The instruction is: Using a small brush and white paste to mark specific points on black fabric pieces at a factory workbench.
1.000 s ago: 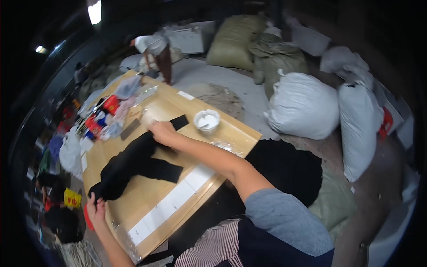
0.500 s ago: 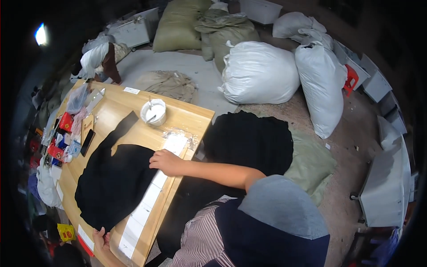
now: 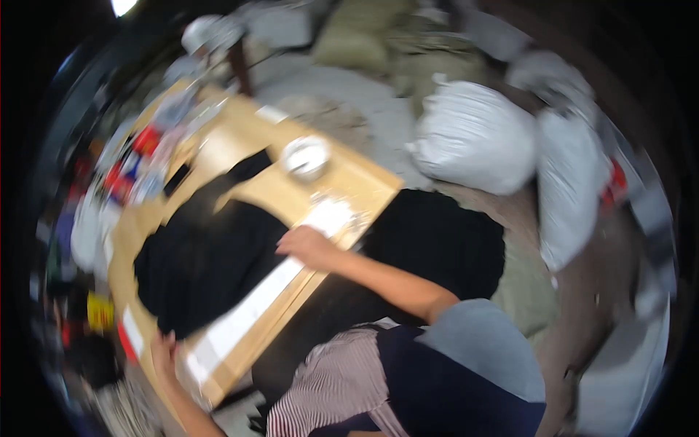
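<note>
I see a black cloth point(image 3: 211, 255) lying spread out on the wood table point(image 3: 364, 178), in front of the person. So far, most of it looks laid out flat, with no clear folds. 1 thin part pokes out toward the white tub point(image 3: 306, 156). I think there could be more to do, since 2 hands are right at the cloth, but how much is left I cannot tell.

The right hand point(image 3: 312, 247) is at the cloth's right edge, its fingers close together and bent down. The left hand point(image 3: 164, 351) is at the near corner, with its fingertips up by the cloth. It is too blurry to tell if the fingers of either hand are pinching it.

A long white strip point(image 3: 255, 309) runs along the table's near side. A black flat thing point(image 3: 177, 179) lies past the cloth, near a messy bunch of red, blue and pink bits point(image 3: 142, 156).

On the floor to the right is a black heap point(image 3: 437, 240). Behind it sits a fat white sack point(image 3: 477, 138). Far off, a co-worker point(image 3: 215, 36) bends over. The room is dark around the rim.
</note>
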